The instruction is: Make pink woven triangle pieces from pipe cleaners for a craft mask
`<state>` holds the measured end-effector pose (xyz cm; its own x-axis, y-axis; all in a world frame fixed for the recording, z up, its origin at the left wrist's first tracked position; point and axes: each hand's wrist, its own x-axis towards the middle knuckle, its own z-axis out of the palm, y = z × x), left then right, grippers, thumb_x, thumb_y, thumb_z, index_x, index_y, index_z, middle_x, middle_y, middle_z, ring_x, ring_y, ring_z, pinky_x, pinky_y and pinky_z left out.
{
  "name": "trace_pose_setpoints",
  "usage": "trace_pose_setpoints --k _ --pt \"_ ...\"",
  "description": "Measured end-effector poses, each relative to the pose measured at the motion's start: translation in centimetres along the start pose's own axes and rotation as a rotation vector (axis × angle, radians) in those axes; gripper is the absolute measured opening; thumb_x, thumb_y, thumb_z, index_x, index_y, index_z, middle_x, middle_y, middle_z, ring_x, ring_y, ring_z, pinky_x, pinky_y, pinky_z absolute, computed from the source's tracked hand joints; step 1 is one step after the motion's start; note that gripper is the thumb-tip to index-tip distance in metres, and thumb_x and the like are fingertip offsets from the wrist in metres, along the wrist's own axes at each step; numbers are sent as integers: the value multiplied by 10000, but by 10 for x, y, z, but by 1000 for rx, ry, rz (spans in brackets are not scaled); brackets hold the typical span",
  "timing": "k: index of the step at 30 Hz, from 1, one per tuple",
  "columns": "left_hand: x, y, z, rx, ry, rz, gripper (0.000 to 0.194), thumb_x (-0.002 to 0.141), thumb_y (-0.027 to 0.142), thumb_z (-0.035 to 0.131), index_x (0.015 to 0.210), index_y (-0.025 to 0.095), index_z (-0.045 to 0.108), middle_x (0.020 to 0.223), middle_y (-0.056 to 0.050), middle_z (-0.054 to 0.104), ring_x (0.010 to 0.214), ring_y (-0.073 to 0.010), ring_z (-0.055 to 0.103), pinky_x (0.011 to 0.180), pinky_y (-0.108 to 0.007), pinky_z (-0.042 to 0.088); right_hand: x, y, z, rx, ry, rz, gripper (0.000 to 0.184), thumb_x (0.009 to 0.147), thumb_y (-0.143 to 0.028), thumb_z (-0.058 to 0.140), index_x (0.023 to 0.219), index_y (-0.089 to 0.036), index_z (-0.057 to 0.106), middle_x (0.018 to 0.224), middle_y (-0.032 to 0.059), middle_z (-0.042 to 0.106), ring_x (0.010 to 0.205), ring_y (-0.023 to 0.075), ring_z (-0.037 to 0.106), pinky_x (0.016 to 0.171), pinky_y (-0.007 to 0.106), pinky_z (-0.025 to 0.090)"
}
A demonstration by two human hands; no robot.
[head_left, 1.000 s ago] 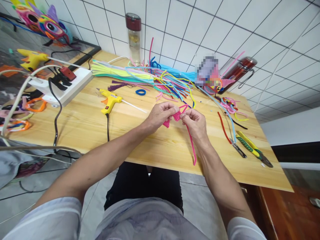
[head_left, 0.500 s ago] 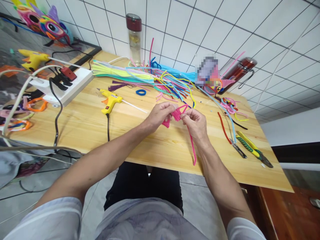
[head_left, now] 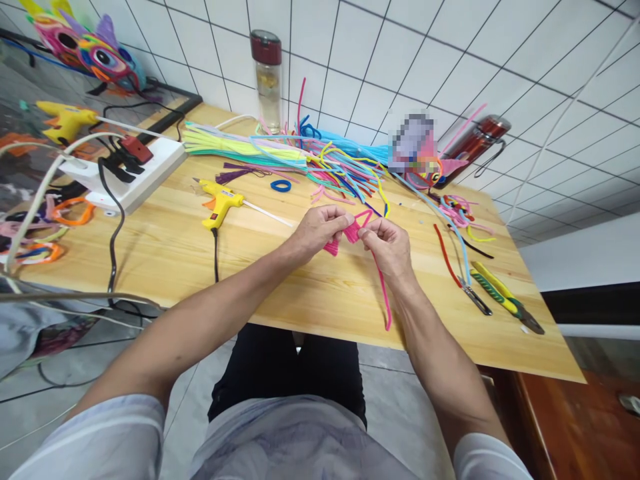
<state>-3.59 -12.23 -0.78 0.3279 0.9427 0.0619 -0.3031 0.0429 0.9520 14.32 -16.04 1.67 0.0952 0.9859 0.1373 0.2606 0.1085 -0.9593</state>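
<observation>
My left hand [head_left: 317, 230] and my right hand [head_left: 387, 245] meet over the middle of the wooden table [head_left: 165, 250]. Both pinch a folded pink pipe cleaner [head_left: 353, 231], fingers closed on it. Its long free tail [head_left: 384, 297] hangs down past my right wrist toward the table's front edge. A pink folded end sticks out below my left fingers.
A yellow glue gun [head_left: 220, 202] lies left of my hands, its cord running off the edge. A heap of coloured pipe cleaners [head_left: 320, 167] spreads across the back. Pliers and cutters [head_left: 503, 301] lie at the right. A power strip [head_left: 130, 173], two bottles and a colourful mask stand farther off.
Hardly anything has moved; my fingers have shifted slightly on the pink pipe cleaner and the folded loop above them shows a little more.
</observation>
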Motion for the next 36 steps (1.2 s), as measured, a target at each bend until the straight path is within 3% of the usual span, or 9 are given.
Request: trace_pose_setpoints --k 6,10,13,15,19,27,31,34,36 --pt "1 6 3 -62 57 -68 259 910 263 805 700 149 706 573 -14 632 464 -70 510 464 -181 377 3 7 -6 -4 15 -80 234 889 -445 746 794 -233 720 661 -25 644 594 140 548 598 290 482" --pt "0 16 7 -133 87 -163 297 956 176 703 662 140 678 539 -9 599 429 -66 488 448 -180 350 9 16 -15 -182 99 -458 228 934 -470 784 1052 -274 782 1041 57 786 951 243 733 797 388 619" --pt "-1 19 9 -150 56 -240 330 979 177 668 652 135 678 505 -2 562 403 -72 470 433 -189 352 11 18 -20 -370 69 -706 204 987 -461 782 1134 -321 803 1368 108 747 1307 337 696 1082 553 604" --pt "-2 18 9 -168 40 -280 325 980 194 669 661 136 682 491 5 545 390 -74 454 426 -192 353 11 19 -21 -434 29 -765 176 1021 -442 756 1145 -331 814 1435 114 720 1358 353 679 1136 594 579" --pt "-2 17 9 -211 32 -311 274 936 203 715 673 139 674 499 8 553 404 -73 465 428 -188 347 12 21 -21 -492 -8 -792 160 1055 -391 708 1130 -324 832 1429 119 726 1324 339 696 1035 558 627" --pt "-2 14 8 -101 -11 -319 269 908 352 750 732 169 663 583 5 591 451 -91 481 465 -228 373 11 22 -17 -441 -27 -831 82 1034 -344 754 1066 -325 827 1376 87 784 1278 313 732 1066 535 612" --pt "-3 11 8 167 105 29 216 948 381 681 933 174 741 868 -43 749 768 -153 676 684 -252 517 10 20 -15 -337 19 -686 137 1028 -408 767 978 -287 810 1041 60 837 1001 264 773 975 474 624" --pt "-7 7 9 266 47 239 234 908 314 697 1097 183 738 1153 -68 790 1019 -185 715 862 -281 560 9 19 -13 -291 42 -507 214 991 -461 785 920 -259 790 907 38 810 838 229 728 851 416 611" --pt "-8 3 10 314 -12 259 313 854 269 739 1154 186 715 1156 -64 783 961 -170 710 844 -282 558 9 19 -12 -259 52 -435 243 948 -487 815 895 -253 782 842 18 781 782 209 691 809 388 590"
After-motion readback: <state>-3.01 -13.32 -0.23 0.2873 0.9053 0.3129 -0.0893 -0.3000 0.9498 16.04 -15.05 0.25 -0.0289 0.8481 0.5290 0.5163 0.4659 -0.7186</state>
